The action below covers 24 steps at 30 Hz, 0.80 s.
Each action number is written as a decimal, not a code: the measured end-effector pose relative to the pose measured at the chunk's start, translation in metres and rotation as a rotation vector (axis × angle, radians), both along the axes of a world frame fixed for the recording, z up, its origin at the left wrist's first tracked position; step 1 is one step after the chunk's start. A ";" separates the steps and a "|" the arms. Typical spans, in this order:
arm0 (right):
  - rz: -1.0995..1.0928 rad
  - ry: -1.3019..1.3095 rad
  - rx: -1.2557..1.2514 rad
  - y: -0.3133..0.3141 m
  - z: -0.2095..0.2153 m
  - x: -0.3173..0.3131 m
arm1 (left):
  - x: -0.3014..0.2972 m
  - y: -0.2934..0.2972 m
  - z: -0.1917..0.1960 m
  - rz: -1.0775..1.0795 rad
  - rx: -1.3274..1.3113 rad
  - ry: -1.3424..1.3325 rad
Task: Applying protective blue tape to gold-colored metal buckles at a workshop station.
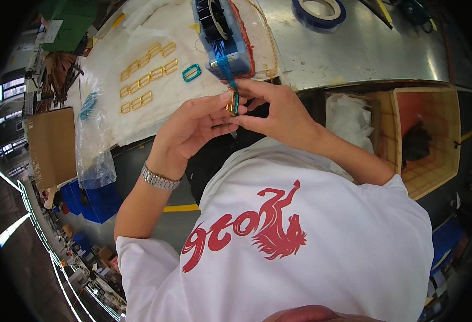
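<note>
Close to the table's near edge, my left hand (pixel 193 118) pinches a small gold buckle (pixel 229 103) between thumb and fingers. My right hand (pixel 284 115) closes on it from the other side, its fingertips on the blue tape (pixel 226 67) lying along the buckle. That tape runs down from the roll in a blue tape dispenser (pixel 240 52) just beyond my hands. Part of the buckle is hidden by my fingers. Left of the dispenser lies a rectangular buckle covered in blue film (pixel 191 73). Farther left, several bare gold frame buckles (pixel 149 75) lie in rows.
A large roll of blue tape (pixel 318 22) rests on the metal tabletop (pixel 349 59). At right below the table stands a wooden crate (pixel 434 172) beside white plastic wrapping (pixel 350 118). A clear plastic bag (pixel 95 155) hangs at the left edge near a cardboard box (pixel 53 147).
</note>
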State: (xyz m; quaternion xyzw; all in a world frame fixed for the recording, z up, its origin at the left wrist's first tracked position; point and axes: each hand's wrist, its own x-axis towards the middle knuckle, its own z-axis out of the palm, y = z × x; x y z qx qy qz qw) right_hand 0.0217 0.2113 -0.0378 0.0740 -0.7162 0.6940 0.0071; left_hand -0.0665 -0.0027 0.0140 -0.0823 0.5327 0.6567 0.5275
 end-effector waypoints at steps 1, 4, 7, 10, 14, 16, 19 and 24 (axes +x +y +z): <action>0.000 0.000 -0.003 -0.001 -0.001 -0.001 | -0.002 0.001 0.003 0.001 -0.032 -0.020; 0.003 0.012 -0.047 -0.004 -0.002 -0.003 | -0.008 0.004 0.008 0.004 -0.079 -0.059; 0.009 -0.011 -0.041 -0.004 0.003 -0.006 | -0.015 0.006 0.011 -0.007 -0.096 -0.102; -0.053 0.051 -0.047 -0.009 0.000 -0.007 | -0.019 0.011 0.015 -0.003 -0.133 -0.137; -0.076 0.015 -0.060 -0.011 0.005 -0.009 | -0.026 0.006 0.006 -0.042 -0.143 -0.157; -0.093 -0.003 -0.056 -0.010 0.007 -0.010 | -0.027 0.007 0.005 -0.024 -0.126 -0.166; -0.106 0.006 0.007 -0.010 0.006 -0.011 | -0.021 0.007 0.007 -0.007 -0.092 -0.126; -0.077 -0.089 -0.209 -0.010 0.012 -0.012 | 0.020 0.003 0.006 0.050 -0.215 0.659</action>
